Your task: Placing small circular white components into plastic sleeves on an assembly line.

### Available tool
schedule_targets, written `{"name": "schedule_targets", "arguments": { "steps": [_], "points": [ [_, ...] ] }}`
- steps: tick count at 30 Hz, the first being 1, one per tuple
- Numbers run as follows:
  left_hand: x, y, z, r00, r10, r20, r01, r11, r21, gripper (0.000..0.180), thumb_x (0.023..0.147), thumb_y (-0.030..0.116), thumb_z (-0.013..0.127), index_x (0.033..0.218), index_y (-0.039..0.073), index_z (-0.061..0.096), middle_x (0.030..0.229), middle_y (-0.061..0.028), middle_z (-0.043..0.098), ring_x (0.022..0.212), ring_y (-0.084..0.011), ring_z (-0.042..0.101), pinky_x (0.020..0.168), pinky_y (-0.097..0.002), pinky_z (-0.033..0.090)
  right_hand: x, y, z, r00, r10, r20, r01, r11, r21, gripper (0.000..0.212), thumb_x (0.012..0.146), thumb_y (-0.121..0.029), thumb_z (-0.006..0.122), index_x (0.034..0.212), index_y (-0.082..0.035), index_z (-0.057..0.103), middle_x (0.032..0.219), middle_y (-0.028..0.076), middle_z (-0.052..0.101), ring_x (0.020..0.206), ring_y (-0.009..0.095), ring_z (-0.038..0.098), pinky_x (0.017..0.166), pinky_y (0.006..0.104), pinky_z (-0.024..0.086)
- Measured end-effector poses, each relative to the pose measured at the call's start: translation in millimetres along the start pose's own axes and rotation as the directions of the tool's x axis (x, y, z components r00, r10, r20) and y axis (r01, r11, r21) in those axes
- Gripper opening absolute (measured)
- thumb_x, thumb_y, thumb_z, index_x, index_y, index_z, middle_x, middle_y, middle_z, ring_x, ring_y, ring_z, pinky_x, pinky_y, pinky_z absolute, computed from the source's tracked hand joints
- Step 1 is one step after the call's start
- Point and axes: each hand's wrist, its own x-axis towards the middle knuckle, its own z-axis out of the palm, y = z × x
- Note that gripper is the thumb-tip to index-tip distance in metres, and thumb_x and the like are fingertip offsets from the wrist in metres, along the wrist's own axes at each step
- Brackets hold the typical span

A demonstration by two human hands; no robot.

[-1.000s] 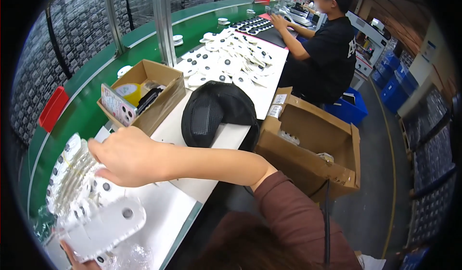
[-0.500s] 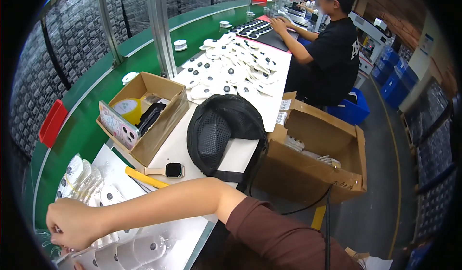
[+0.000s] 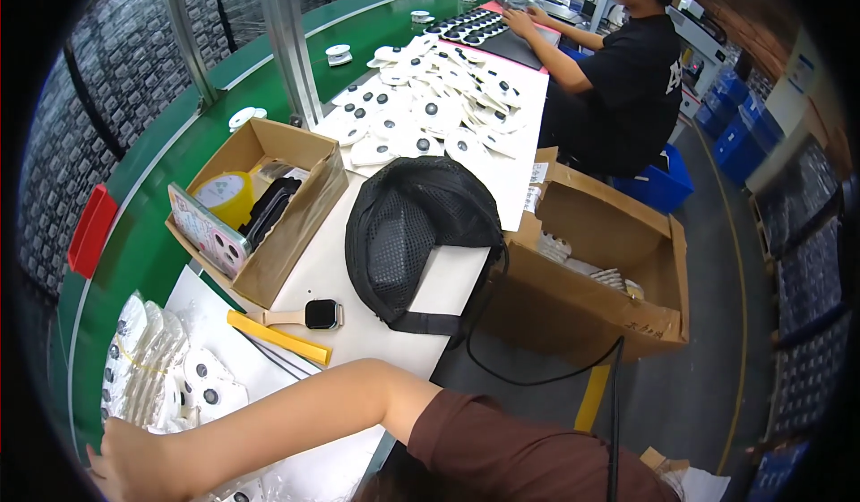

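My right hand point(image 3: 139, 468) is at the lower left, its forearm reaching across from the lower right. Its fingers look curled, but most are hidden behind the hand and the picture's dark rim, so what they hold is not visible. Just beyond it lies a stack of white plastic pieces with black round centres point(image 3: 143, 359), partly in clear film. Loose white pieces point(image 3: 212, 394) lie beside the stack on white sheets. More film-wrapped pieces point(image 3: 244, 495) show below my forearm. My left hand is out of view.
A yellow strip tool point(image 3: 279, 338), a smartwatch point(image 3: 322, 314) and a black mesh cap point(image 3: 394, 233) lie on the table. A cardboard box point(image 3: 300, 256) holds yellow tape and a phone. Beyond are piled white pieces point(image 3: 430, 108) and a seated co-worker point(image 3: 618, 81). A carton point(image 3: 555, 314) stands right.
My right hand has moved down toward the lower left rim. The film-wrapped row beneath my forearm has mostly left the picture. The whole view has shifted slightly.
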Motion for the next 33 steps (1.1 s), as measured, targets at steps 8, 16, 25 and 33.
{"name": "schedule_targets", "arguments": {
  "steps": [8, 16, 25, 33],
  "points": [
    [-56.4, -183.2, -77.0, 0.976, -0.211, 0.043, 0.215, 0.941, -0.261, 0.031, 0.07, 0.025, 0.056, 0.091, 0.002, 0.05, 0.086, -0.008, 0.052, 0.07, -0.0209, 0.052, 0.064, -0.0299, 0.042, 23.6, 22.0, -1.7, 0.939, 0.343, 0.033, -0.323, 0.843, 0.431, 0.02, 0.052, -0.017, 0.06, 0.059, -0.001, 0.05, 0.055, 0.013, 0.05, 0.053, 0.031, 0.051, 0.049, 0.0373, 0.037],
    [58.2, 278.8, 52.4, 0.903, -0.381, 0.197, 0.421, 0.697, -0.581, 0.034, 0.075, 0.023, 0.051, 0.101, 0.002, 0.046, 0.097, -0.0085, 0.047, 0.082, -0.0203, 0.049, 0.072, -0.0304, 0.04, -3.7, 1.3, 4.6, 0.996, 0.034, 0.082, -0.032, 0.999, -0.026, 0.017, 0.058, -0.021, 0.053, 0.065, -0.005, 0.05, 0.065, 0.008, 0.051, 0.052, 0.022, 0.048, 0.049, 0.0355, 0.033],
    [31.8, 92.4, 45.8, 0.795, -0.485, 0.364, 0.551, 0.329, -0.767, 0.038, 0.08, 0.022, 0.044, 0.112, 0.002, 0.041, 0.11, -0.009, 0.042, 0.095, -0.0197, 0.047, 0.082, -0.031, 0.038, 12.3, 1.3, -16.3, 0.98, 0.168, 0.11, -0.163, 0.985, -0.047, 0.031, 0.051, -0.023, 0.057, 0.068, 0.002, 0.048, 0.06, 0.009, 0.044, 0.059, 0.022, 0.048, 0.052, 0.0325, 0.036],
    [2.0, 63.5, 53.2, 0.703, -0.473, 0.532, 0.642, 0.097, -0.761, 0.038, 0.079, 0.018, 0.044, 0.112, 0.001, 0.04, 0.104, -0.012, 0.047, 0.092, -0.0202, 0.048, 0.073, -0.0303, 0.044, 17.9, 18.9, -42.7, 0.903, 0.417, 0.105, -0.423, 0.82, 0.385, 0.024, 0.058, -0.022, 0.059, 0.06, -0.001, 0.047, 0.053, 0.012, 0.046, 0.051, 0.029, 0.047, 0.049, 0.036, 0.036]
  ]
}}
